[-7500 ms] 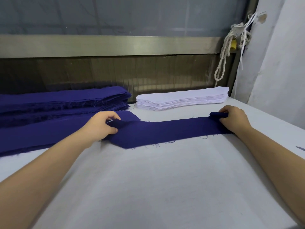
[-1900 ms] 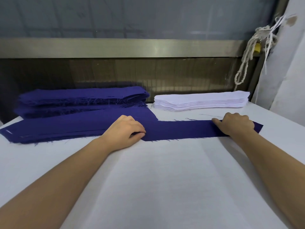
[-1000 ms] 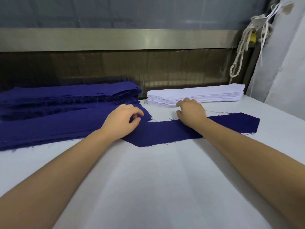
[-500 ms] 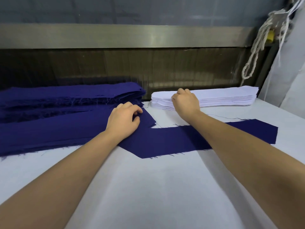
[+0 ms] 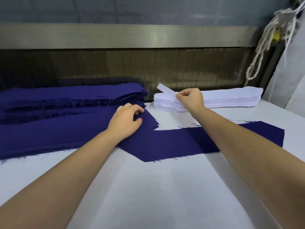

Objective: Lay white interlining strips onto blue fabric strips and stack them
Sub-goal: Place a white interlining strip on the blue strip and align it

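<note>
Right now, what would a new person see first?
The right hand pinches a white strip by its end, raised off the white pile at the back. The left hand rests on the blue stack at the left, and one blue strip lies flat across the table in front.

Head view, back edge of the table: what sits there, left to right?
Blue fabric stack → white interlining stack → hanging rope. Left out for overlap: left hand, right hand pinching the top white strip, single blue strip.
</note>
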### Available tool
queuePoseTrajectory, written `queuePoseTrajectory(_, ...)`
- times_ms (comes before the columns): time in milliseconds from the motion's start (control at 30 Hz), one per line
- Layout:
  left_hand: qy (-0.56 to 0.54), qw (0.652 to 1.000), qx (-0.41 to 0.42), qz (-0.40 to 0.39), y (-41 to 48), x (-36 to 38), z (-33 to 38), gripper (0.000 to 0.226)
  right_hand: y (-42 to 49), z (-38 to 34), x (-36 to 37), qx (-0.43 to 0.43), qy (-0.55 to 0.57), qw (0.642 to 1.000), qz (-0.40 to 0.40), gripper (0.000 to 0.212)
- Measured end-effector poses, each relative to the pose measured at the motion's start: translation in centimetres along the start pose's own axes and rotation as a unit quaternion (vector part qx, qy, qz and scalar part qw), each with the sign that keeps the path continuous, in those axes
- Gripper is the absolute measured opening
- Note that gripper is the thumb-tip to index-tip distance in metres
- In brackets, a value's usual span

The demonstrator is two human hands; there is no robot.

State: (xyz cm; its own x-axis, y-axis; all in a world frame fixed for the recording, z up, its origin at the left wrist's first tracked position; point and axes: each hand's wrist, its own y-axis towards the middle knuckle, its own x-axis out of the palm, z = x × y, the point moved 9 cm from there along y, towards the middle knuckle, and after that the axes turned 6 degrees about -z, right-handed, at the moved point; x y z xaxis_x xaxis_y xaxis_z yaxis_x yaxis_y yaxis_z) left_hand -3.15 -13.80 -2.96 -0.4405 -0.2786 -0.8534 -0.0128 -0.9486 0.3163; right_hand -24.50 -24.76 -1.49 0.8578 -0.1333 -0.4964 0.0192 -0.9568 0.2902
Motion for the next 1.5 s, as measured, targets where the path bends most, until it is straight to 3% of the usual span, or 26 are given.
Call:
queuePoseTrajectory(200, -0.165, 0.986, 0.006, 0.026, 0.1, -1.3, 0.9, 0.032, -1.2, -2.9, -0.3, -0.093, -0.099, 0.99, 0.048, 0.015)
queuePoseTrajectory(300, -0.292, 0.956, -0.003, 0.018, -0.2, -1.4, 1.6, 0.03, -3.5, -5.0, 0.9, -0.196, -0.156, 0.967, 0.037, 0.016)
queuePoseTrajectory(467, -0.399, 0.914, -0.058, -0.035, 0.1, -0.7, 1.9, 0.037, -8.0, -7.5, 3.3, -0.335, -0.215, 0.917, -0.014, 0.012)
queuePoseTrajectory(600, -0.515, 0.845, -0.106, -0.097, -0.3, 0.9, 2.0, 0.049, -10.0, -9.1, 4.5, -0.396, -0.258, 0.881, -0.031, 0.013)
queuePoseTrajectory(700, -0.531, 0.835, -0.108, -0.097, -0.5, 0.8, 1.9, 0.046, -10.4, -9.3, 4.8, -0.41, -0.284, 0.866, -0.03, 0.012)
queuePoseTrajectory(833, -0.547, 0.827, -0.07, -0.112, -0.4, 0.6, 2.7, 0.039, -9.9, -9.3, 4.9, -0.394, -0.283, 0.873, -0.046, 0.015)
queuePoseTrajectory(967, -0.601, 0.782, -0.069, -0.149, -0.7, 0.9, 3.3, 0.041, -9.6, -9.3, 5.0, -0.386, -0.263, 0.881, -0.072, 0.016)
queuePoseTrajectory(1133, -0.655, 0.731, -0.139, -0.133, -0.8, 1.4, 2.6, 0.032, -9.5, -9.3, 4.9, -0.386, -0.262, 0.881, -0.075, 0.016)
queuePoseTrajectory(1233, -0.649, 0.731, -0.172, -0.119, -1.0, 1.7, 1.8, 0.038, -9.5, -9.2, 5.2, -0.411, -0.334, 0.845, -0.076, 0.018)
queuePoseTrajectory(1333, -0.617, 0.762, -0.171, -0.092, -1.0, 1.1, 1.1, 0.03, -8.3, -8.0, 5.4, -0.405, -0.446, 0.795, -0.078, 0.029)
queuePoseTrajectory(1500, -0.566, 0.805, -0.176, -0.006, -1.1, -0.6, 0.0, 0.013, -4.9, -4.4, 2.5, -0.297, -0.5, 0.812, -0.053, 0.043)
